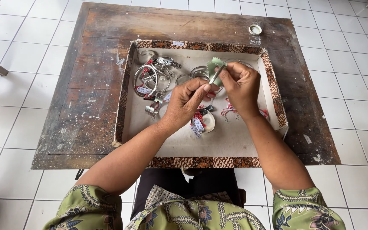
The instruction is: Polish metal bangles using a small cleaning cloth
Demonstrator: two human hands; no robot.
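Head view: left hand (188, 102) pinches thin silver piece (216, 74) by lower end; right hand (240, 87) presses green cloth (214, 67) around its upper end. Both hands meet above tray (126, 85) on wooden surface (99, 64). Bracelet pile (154, 76) left of hands; tagged ring (203, 121) beneath them.

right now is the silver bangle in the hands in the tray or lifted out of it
Lifted out: the left hand and right hand hold the silver bangle with a green cloth above the tray.

Bright, even daylight, soft shadows (edges slightly bowed), sharp focus.
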